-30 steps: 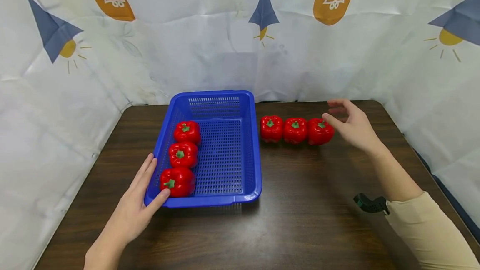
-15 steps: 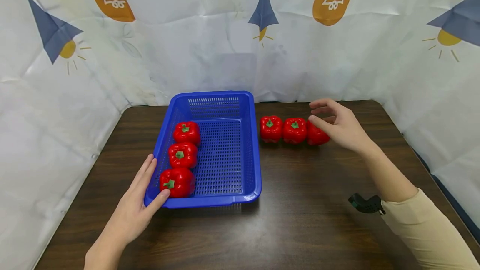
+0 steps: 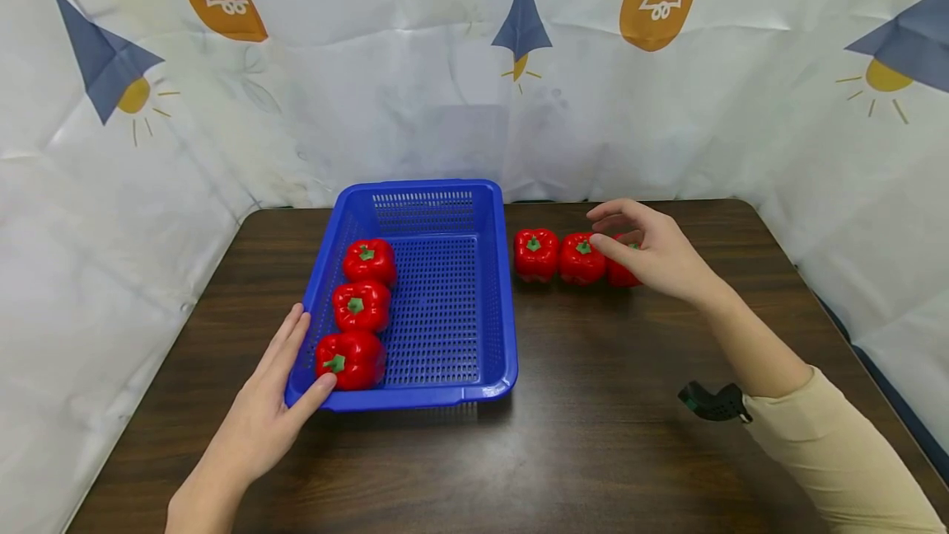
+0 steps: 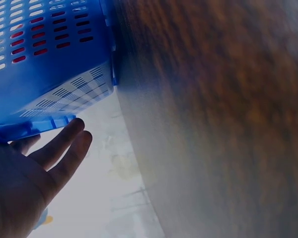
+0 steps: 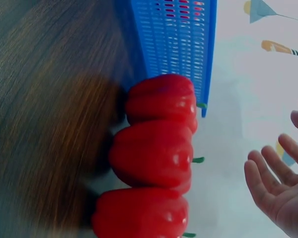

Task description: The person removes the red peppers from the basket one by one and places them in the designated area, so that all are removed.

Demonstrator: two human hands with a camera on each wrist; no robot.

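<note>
Right hand [image 3: 660,258] poised over the outermost of three glossy red plastic bell peppers beside a blue perforated plastic basket [image 3: 474,213]

The rightmost red pepper [image 3: 621,274] lies on the dark wood-grain tabletop [image 3: 593,435], last in a row touching the middle pepper [image 3: 582,259], itself against the pepper nearest the basket [image 3: 535,254]. The right hand arches above it with fingers spread and loosely bent; whether they touch it cannot be told from the head view, and the wrist view shows the palm apart from the row. The left hand [image 3: 270,410], fingers straight, rests flat against the basket's near left corner. Inside, along the left wall, three more red peppers [image 3: 356,307] stand in line. A white patterned cloth backdrop [image 3: 445,89] surrounds the tabletop
</note>
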